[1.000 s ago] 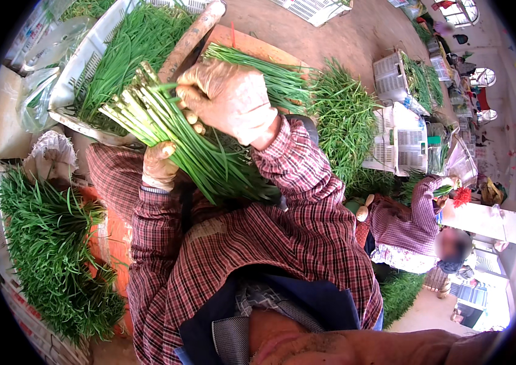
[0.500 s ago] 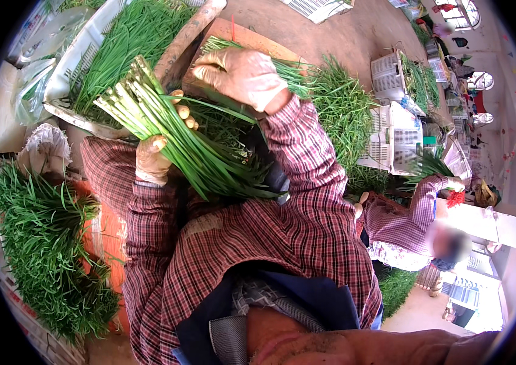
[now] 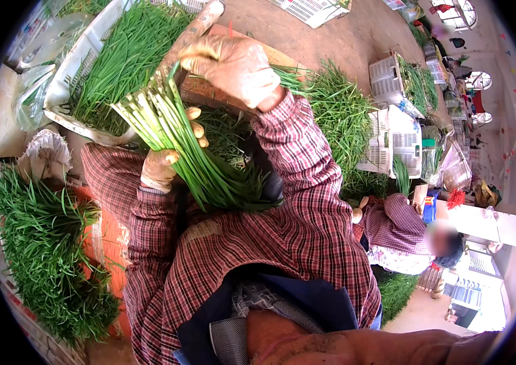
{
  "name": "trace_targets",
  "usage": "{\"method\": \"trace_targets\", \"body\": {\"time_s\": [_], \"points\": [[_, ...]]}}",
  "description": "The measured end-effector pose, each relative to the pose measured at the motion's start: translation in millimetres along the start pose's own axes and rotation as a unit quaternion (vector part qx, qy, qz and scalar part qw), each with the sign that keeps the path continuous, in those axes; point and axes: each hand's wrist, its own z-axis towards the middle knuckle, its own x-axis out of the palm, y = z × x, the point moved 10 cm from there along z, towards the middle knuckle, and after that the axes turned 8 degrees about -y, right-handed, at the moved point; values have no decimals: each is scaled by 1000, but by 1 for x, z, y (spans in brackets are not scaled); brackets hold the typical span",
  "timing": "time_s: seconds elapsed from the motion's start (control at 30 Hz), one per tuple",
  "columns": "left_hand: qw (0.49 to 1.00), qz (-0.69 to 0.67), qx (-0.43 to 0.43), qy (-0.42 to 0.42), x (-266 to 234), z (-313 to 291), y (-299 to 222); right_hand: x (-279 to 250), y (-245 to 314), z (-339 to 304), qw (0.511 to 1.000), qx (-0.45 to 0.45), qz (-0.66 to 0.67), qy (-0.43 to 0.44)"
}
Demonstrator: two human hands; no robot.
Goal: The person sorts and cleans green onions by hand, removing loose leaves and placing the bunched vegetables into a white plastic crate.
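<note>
My left hand (image 3: pixel 160 167), in a pale glove, is wrapped round a bunch of garlic chives (image 3: pixel 194 137). The white-green cut ends point up and left, and the dark green leaves droop toward my lap. Just above those ends, my right hand (image 3: pixel 233 70), gloved too, is closed in a pinch. A green strand from the bunch reaches up to its fingertips, which are partly hidden by the back of the hand. Behind the right hand lies an orange-brown board (image 3: pixel 258 45) with more chives by it.
A white crate (image 3: pixel 66 91) full of chives stands at upper left. Another heap of chives (image 3: pixel 45 255) lies at left on orange material. Loose greens (image 3: pixel 340 115) pile up right of my right arm, near white crates (image 3: pixel 404 143). A co-worker (image 3: pixel 398 228) sits at the right.
The bunch has tilted more upright and shifted slightly right with my left hand. My right hand has moved slightly left, with a strand now at its fingertips. The co-worker's arm has lowered.
</note>
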Motion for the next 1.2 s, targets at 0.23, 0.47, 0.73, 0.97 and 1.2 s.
{"method": "trace_targets", "body": {"time_s": [0.23,0.47,0.73,0.97,1.2], "points": [[998,18,-9,56,5,-1,6,-43,-61,8,978,109,31,-176],[999,2,-23,46,-1,0,9,35,-34,-40,957,165,148,187],[999,5,-32,16,-4,2,18,58,-7,-1,1000,15,16,-14],[999,34,3,32,3,-1,5,16,-35,30,988,142,-21,-47],[999,9,-24,24,-1,5,14,26,-31,-14,970,121,206,44]]}}
